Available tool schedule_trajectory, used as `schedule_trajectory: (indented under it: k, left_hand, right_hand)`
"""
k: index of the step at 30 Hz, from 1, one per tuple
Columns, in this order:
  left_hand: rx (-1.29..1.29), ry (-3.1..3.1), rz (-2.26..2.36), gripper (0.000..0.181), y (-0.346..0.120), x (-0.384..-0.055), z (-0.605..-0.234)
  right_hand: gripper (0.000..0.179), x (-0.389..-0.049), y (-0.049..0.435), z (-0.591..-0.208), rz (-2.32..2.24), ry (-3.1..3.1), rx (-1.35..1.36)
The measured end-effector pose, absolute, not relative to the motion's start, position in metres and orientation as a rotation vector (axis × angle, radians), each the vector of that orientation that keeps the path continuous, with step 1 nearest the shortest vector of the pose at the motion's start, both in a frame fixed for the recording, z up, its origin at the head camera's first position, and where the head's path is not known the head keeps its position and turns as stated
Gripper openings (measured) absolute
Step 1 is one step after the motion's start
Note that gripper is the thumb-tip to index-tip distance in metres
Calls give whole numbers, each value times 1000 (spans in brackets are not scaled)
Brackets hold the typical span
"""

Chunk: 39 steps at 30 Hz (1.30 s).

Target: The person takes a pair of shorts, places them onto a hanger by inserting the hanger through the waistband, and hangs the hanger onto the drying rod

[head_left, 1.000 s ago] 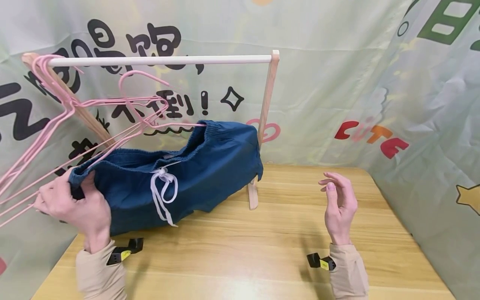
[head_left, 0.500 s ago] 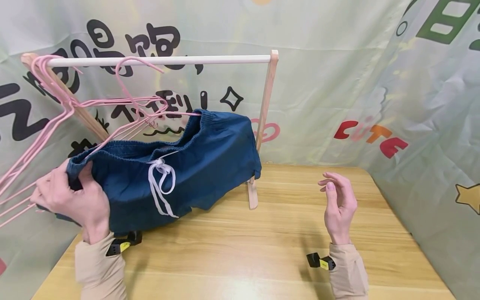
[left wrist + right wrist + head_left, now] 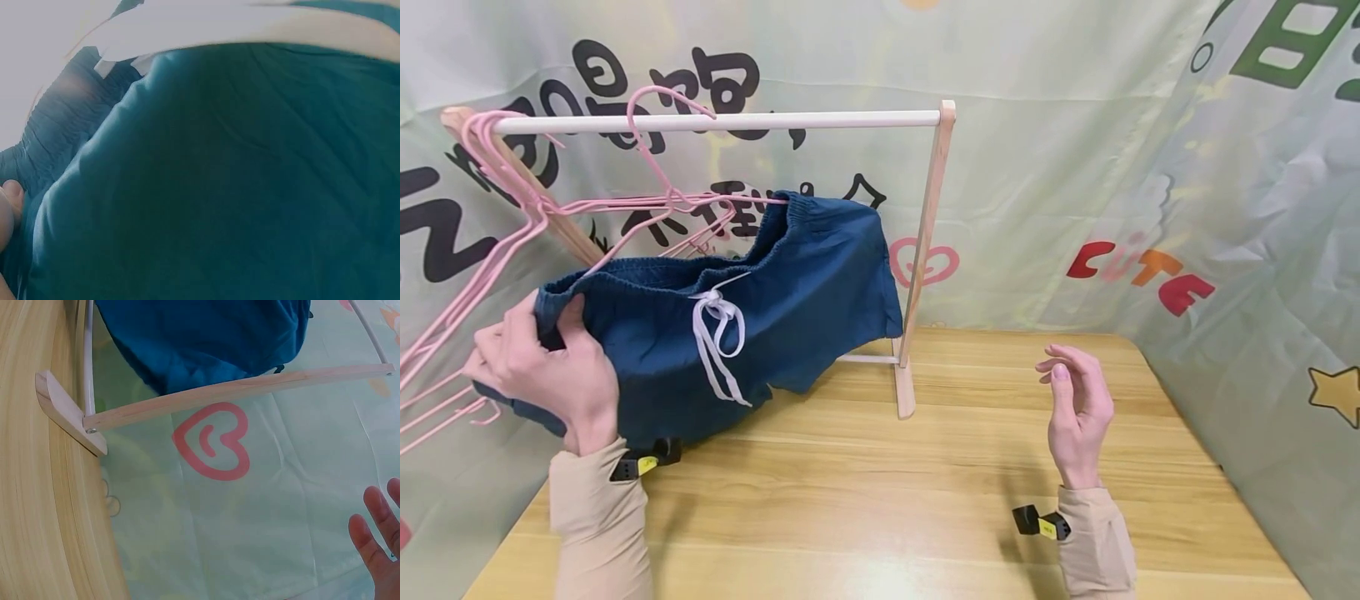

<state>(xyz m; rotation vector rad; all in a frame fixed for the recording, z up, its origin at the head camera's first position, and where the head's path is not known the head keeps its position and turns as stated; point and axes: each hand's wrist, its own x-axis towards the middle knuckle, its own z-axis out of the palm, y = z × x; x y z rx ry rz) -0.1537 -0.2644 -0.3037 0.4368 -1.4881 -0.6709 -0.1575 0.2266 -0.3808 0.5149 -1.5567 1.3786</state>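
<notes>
Blue shorts point(image 3: 820, 267) with a white drawstring point(image 3: 718, 333) hang on a pink hanger point(image 3: 651, 158), whose arms run inside the elastic waistband. At the waistband's left end my left hand point(image 3: 550, 358) grips the cloth, thumb in front; the hanger's end there is hidden. The hook stands at the height of the white rail point(image 3: 820, 120) and overlaps it; whether it touches cannot be told. In the left wrist view the shorts point(image 3: 219, 175) fill most of the picture. My right hand point(image 3: 1078, 412) hovers over the table at the right, fingers loosely bent, holding nothing.
Several pink hangers point(image 3: 512, 179) hang at the rail's left end. The rack's right wooden post point(image 3: 928, 225) stands behind the shorts, its foot on the wooden table point(image 3: 865, 492). A printed cloth backdrop point(image 3: 1060, 192) surrounds the table.
My left hand has raised the shorts and hanger, shifting them slightly left. The hook has gone from below the rail to the rail's height. My right hand has stayed still.
</notes>
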Motion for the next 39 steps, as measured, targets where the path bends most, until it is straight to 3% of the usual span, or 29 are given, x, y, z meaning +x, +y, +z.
schedule_trajectory:
  k: [39]
  left_hand:
    - [492, -1585, -666, 54, -275, -168, -316]
  right_hand:
    - [22, -159, 226, -383, 1379, -1576, 512]
